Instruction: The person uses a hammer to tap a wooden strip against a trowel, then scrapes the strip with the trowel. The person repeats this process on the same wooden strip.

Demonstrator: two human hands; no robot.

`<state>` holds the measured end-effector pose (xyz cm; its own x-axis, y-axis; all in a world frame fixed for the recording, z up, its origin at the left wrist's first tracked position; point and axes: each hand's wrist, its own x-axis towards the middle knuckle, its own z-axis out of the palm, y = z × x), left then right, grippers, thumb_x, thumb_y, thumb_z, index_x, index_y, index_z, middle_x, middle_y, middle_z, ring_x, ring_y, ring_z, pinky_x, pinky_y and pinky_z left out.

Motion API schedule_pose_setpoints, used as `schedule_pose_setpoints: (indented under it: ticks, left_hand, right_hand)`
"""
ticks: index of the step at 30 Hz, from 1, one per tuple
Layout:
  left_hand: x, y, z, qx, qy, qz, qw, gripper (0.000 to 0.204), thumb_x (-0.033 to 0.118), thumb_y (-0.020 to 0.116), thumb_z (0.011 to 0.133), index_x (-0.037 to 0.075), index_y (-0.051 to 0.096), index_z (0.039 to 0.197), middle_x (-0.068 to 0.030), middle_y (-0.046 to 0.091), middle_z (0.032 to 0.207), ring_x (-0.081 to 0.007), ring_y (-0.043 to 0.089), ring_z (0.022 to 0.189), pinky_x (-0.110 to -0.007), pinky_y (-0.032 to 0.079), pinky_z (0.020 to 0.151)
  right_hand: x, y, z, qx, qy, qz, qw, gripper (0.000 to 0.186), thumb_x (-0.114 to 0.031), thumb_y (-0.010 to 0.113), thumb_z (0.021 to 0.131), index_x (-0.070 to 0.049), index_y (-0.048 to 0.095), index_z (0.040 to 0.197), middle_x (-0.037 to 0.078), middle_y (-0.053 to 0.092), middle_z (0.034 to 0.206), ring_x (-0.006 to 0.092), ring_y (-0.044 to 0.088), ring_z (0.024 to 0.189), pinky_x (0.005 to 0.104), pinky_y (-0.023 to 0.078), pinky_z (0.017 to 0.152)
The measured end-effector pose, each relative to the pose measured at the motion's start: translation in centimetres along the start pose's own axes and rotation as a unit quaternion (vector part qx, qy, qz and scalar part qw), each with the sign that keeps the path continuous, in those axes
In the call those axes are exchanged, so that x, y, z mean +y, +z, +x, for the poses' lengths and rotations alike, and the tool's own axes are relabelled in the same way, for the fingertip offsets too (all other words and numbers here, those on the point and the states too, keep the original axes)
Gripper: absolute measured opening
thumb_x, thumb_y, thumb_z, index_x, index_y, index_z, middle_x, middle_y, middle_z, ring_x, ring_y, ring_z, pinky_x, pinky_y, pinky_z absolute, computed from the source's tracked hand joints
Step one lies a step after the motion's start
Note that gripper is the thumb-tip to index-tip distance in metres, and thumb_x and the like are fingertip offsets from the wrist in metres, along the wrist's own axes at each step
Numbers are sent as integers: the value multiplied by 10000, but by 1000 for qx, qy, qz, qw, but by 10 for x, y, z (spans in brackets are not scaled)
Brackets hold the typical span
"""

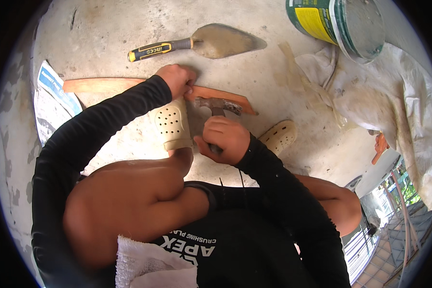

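Observation:
I crouch over a concrete floor. My left hand (177,79) presses its closed fingers on a long thin orange-brown wooden strip (101,85) that lies across the floor. My right hand (224,139) grips the handle of a hammer (218,105), whose rusty metal head rests against the strip just right of my left hand. Both arms wear black sleeves. My feet, in cream perforated clogs (173,125), stand on either side of the hammer.
A pointed trowel (204,43) with a black and yellow handle lies beyond the strip. A green and yellow bucket (338,24) stands at the top right on a dirty white sheet (393,101). A printed paper sack (55,96) lies left.

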<state>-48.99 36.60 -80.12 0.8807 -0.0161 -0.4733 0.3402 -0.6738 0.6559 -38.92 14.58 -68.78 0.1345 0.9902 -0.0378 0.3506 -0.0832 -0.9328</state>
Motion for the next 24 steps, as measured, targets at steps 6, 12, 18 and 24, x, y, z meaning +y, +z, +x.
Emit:
schedule_pose_setpoints:
  ticks: [6,12,18,24]
  left_hand:
    - [-4,7,-4,21,9,-13,1000,113,155,772,765,101,688,816,-98,701,828,-323,696,775,-426,555,713]
    - [-9,4,1,-4,27,-38,999,114,157,785,787,109,683,805,-117,711,853,-337,697,818,-431,555,743]
    - [-3,-1,2,-16,22,-24,999,119,149,775,786,85,710,862,-131,696,838,-341,695,810,-420,555,742]
    - [15,-25,19,-39,4,-59,997,203,147,806,778,75,714,944,-106,708,813,-329,705,792,-415,557,709]
  right_hand:
    - [-21,0,20,41,-13,-9,999,160,-87,752,809,-55,612,738,83,595,714,293,616,749,424,525,750]
    - [-39,74,89,32,29,-101,994,113,-172,675,811,-80,642,756,128,639,717,314,664,739,444,519,738]
    - [-31,18,22,40,51,-62,996,171,-96,757,799,-76,605,725,98,601,712,287,622,676,399,517,664]
    - [-51,-86,25,127,105,16,986,142,-46,741,877,-31,617,808,70,649,765,220,676,779,368,571,787]
